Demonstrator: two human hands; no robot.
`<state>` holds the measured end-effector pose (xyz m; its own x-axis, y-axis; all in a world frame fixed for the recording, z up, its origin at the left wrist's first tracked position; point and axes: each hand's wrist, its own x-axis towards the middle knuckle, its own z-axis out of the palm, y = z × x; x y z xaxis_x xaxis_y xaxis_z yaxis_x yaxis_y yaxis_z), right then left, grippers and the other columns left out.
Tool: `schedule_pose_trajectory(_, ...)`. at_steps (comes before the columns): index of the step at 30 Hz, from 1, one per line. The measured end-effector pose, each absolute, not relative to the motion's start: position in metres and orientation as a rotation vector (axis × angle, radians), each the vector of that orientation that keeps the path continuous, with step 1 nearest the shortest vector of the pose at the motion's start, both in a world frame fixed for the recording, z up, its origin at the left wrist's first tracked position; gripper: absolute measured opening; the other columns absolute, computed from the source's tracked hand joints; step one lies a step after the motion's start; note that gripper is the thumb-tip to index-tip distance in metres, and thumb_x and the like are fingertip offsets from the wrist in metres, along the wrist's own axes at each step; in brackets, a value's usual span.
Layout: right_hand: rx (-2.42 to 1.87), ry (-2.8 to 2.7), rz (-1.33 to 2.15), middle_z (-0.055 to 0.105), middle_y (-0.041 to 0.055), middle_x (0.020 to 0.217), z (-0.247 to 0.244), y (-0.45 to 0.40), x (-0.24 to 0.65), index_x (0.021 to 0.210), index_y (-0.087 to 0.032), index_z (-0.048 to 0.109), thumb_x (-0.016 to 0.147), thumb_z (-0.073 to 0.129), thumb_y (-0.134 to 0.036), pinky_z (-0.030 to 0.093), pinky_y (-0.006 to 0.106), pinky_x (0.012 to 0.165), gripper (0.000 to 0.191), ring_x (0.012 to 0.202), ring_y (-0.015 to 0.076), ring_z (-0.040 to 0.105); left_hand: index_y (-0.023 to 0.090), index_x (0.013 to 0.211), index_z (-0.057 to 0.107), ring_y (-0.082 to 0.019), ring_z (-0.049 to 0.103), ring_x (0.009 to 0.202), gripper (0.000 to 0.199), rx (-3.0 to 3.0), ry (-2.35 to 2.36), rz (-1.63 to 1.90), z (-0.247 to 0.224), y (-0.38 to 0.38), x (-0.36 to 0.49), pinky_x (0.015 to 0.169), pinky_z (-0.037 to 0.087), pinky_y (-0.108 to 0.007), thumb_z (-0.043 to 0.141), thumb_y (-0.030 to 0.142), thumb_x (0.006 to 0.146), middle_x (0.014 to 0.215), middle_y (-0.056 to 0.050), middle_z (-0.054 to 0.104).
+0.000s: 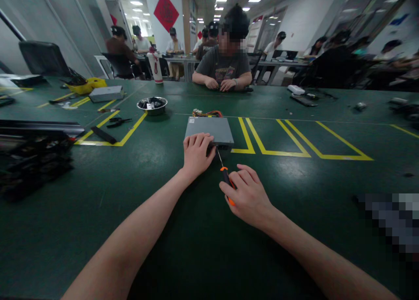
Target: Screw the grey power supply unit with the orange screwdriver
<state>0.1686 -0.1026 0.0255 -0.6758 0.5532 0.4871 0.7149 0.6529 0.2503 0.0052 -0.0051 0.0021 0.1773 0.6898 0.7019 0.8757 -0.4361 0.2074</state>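
A grey metal computer power supply [211, 127] lies on the green table in front of me, its bundle of coloured cables [207, 113] at the far side. My left hand [198, 153] grips its near left corner, fingers over the top and thumb at the near face. In my right hand [245, 193] is a screwdriver [225, 175] with a black and orange handle, fingers wrapped around it. The thin shaft points up and away, its tip at the power supply's near face beside the socket. Whether the tip sits in a screw cannot be made out.
Left of centre stands a metal bowl [152, 105] with small dark parts. Pliers [118, 122], a dark bar [104, 135] and another grey box [107, 93] lie beyond black hardware [36, 156]. Yellow tape marks the table. A person [225, 64] sits opposite.
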Motion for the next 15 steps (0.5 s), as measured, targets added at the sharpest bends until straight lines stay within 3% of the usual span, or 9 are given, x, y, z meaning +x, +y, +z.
schedule_pose_trajectory(15,-0.955,-2.325,-0.541,0.050,0.0047,0.078,0.010,-0.101,0.198,0.084,-0.017,0.063,0.071,0.057,-0.015,0.040,0.039,0.087,0.014,0.077,0.0167,0.043,0.024,0.104,0.053,-0.024,0.045,0.108,0.023,-2.206,-1.476,-1.114,-0.001,-0.003,0.004,0.093,0.028,-0.040,0.051,0.030,0.082,0.114,-0.004,0.057)
